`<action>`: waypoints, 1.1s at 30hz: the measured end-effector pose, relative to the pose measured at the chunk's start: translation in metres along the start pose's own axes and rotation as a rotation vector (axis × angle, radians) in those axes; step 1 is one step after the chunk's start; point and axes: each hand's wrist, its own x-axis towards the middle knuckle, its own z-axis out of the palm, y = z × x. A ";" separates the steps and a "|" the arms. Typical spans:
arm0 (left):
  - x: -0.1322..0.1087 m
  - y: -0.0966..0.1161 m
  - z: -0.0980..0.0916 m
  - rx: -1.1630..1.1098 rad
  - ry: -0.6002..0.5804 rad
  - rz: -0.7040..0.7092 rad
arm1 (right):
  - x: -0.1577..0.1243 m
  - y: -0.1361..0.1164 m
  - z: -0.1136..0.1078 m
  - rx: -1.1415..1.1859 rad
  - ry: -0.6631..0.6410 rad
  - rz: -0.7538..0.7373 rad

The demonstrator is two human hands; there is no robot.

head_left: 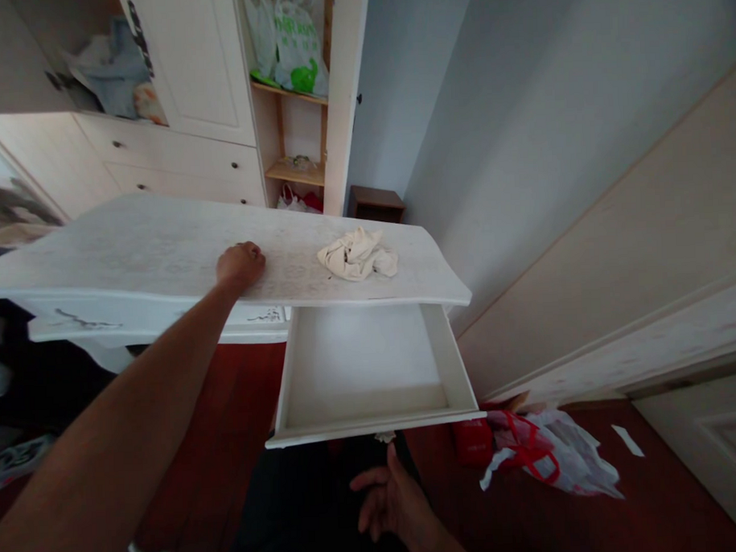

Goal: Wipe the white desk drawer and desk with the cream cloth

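My left hand (241,265) rests on the top of the white desk (162,243), its fingers curled into a loose fist; no object shows in it. Pulled out below the desk's edge is a white drawer (364,357) with nothing inside. My right hand (391,497) is in front of the drawer, just under its front edge, thumb up and fingers apart. Close above the thumb is a small ornate drawer pull (384,437); I see no grip on it. A crumpled cream cloth (356,255) lies on the desk to the right of my left hand.
A white cabinet (197,64) stands behind the desk, with plastic bags (300,49) on an open shelf. On the right, a wall runs beside the desk. Red and white bags (555,446) lie on the dark red floor, right of the drawer.
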 end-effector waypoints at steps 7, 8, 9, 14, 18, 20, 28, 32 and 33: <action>-0.002 0.000 -0.001 0.033 -0.024 0.007 | -0.036 -0.118 0.047 -0.495 -0.280 -0.438; -0.003 0.000 -0.002 0.035 -0.028 0.007 | -0.036 -0.141 0.053 -0.548 -0.286 -0.537; -0.003 0.000 -0.002 0.034 -0.029 0.010 | -0.033 -0.164 0.057 -0.588 -0.250 -0.638; -0.003 -0.002 -0.002 0.020 -0.013 0.030 | 0.025 -0.268 0.065 -0.788 0.192 -1.062; -0.005 -0.002 -0.002 0.009 -0.007 0.020 | 0.091 -0.331 0.071 -1.159 0.592 -1.102; -0.005 -0.002 -0.003 0.002 -0.005 0.021 | 0.115 -0.350 0.079 -1.400 0.674 -1.029; -0.004 -0.004 -0.004 -0.008 -0.021 0.018 | 0.161 -0.381 0.109 -1.814 0.540 -0.560; -0.004 -0.005 -0.003 -0.020 -0.011 0.025 | 0.160 -0.384 0.114 -1.889 0.578 -0.550; -0.004 -0.005 -0.003 -0.025 -0.007 0.025 | 0.158 -0.382 0.116 -1.917 0.606 -0.571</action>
